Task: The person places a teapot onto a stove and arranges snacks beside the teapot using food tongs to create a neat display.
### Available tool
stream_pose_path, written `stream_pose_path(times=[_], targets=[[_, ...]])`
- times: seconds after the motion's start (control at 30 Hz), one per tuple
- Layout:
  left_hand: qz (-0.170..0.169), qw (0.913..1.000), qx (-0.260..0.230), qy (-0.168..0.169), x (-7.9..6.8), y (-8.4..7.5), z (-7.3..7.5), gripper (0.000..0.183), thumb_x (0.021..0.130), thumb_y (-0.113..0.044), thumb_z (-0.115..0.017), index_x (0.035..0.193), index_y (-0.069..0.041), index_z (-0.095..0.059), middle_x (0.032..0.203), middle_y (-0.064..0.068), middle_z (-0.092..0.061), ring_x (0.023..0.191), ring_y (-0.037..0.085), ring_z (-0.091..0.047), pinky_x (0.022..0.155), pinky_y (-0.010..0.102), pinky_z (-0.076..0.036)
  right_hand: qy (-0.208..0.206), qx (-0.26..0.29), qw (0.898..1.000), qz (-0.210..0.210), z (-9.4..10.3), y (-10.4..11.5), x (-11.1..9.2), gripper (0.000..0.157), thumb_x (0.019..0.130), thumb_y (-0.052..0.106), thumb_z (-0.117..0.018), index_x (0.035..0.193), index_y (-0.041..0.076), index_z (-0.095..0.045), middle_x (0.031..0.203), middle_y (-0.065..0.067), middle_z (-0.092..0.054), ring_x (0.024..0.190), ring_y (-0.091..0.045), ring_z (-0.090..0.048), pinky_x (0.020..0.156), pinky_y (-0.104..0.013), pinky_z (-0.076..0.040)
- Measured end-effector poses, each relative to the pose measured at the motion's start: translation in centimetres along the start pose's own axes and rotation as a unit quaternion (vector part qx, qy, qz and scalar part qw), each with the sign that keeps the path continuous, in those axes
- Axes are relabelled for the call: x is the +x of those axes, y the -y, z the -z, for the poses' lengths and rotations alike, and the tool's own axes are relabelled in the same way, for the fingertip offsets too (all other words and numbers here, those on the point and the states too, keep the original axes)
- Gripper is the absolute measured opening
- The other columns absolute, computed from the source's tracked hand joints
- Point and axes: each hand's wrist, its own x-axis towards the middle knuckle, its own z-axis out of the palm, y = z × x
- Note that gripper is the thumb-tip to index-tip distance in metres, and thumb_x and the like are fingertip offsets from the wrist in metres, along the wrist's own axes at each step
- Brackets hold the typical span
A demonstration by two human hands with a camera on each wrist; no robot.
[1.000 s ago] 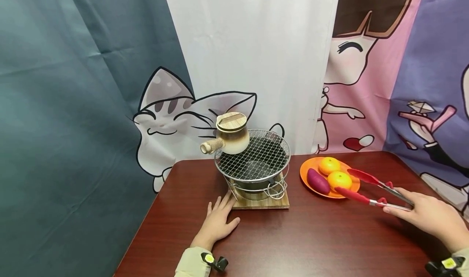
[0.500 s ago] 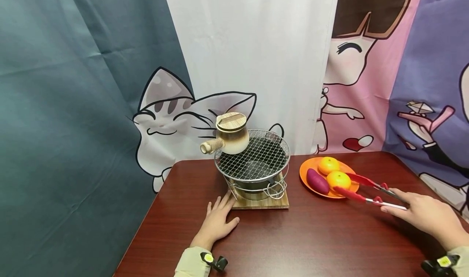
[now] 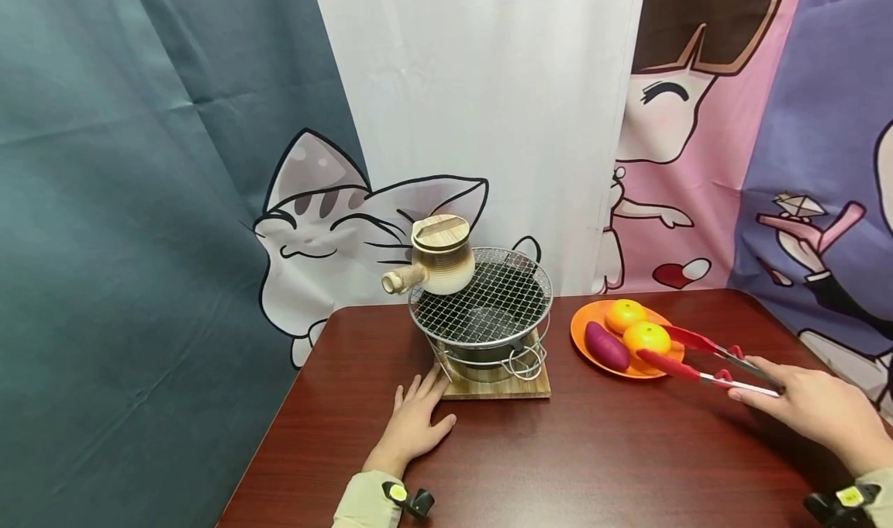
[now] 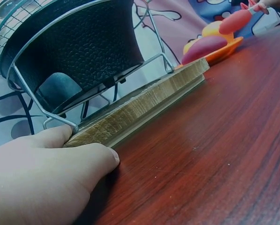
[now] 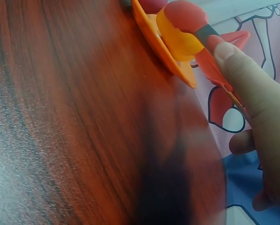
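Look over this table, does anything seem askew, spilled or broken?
The lidded pot looks oddly placed: it sits off-centre on the left side of the grate, its handle jutting past the edge, so it might be knocked. I see no spill or damage; the tongs in the right hand and the orange plate look in order.

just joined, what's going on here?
A person's right hand holds red-tipped tongs, tips apart at either side of the nearer orange fruit on a plate; whether they touch it is unclear. The left hand lies on the table at the wooden board under the grill. A lidded pot sits on the mesh.
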Motion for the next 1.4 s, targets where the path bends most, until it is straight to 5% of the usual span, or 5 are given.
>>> stream_pose_path(times=[0.33,0.7,1.03,1.4], targets=[[-0.002,1.0000,0.002,-0.007,-0.1,-0.1,0.0,0.067,0.092,-0.039,-0.063,0.153,-0.018,-0.047,0.166,0.004,-0.027,0.141,0.050,-0.036,0.106,0.076,-0.021,-0.011,-0.006,1.000,-0.006,1.3,-0.3,0.3,0.093,0.082,0.072,-0.065,0.127,-0.009,-0.059,0.116,-0.041,-0.059,0.093,-0.057,-0.061,0.069,-0.070,-0.048],[0.003,1.0000,-0.001,0.001,-0.2,-0.4,0.5,0.068,0.091,-0.039,-0.064,0.153,-0.017,-0.046,0.166,0.004,-0.027,0.142,0.050,-0.036,0.107,0.076,-0.021,-0.032,-0.006,0.999,0.004,3.5,0.2,0.6,0.091,0.080,0.072,-0.067,0.125,-0.008,-0.061,0.091,-0.033,-0.064,0.077,-0.046,-0.061,0.062,-0.065,-0.049],[0.005,1.0000,0.001,0.002,-0.2,-0.4,0.4,0.067,0.092,-0.039,-0.063,0.154,-0.018,-0.046,0.166,0.004,-0.027,0.141,0.050,-0.036,0.107,0.076,-0.022,-0.037,-0.022,0.999,0.003,5.4,1.1,1.6,0.093,0.081,0.076,-0.063,0.131,-0.002,-0.059,0.118,-0.040,-0.058,0.091,-0.056,-0.061,0.065,-0.072,-0.047],[0.000,1.0000,0.002,-0.002,-0.2,-0.4,0.4,0.067,0.092,-0.038,-0.064,0.153,-0.018,-0.047,0.166,0.005,-0.028,0.140,0.052,-0.037,0.106,0.077,-0.023,-0.064,-0.028,0.997,0.032,6.9,2.5,2.4,0.089,0.080,0.074,-0.066,0.131,0.000,-0.062,0.120,-0.035,-0.061,0.092,-0.052,-0.063,0.071,-0.070,-0.049]])
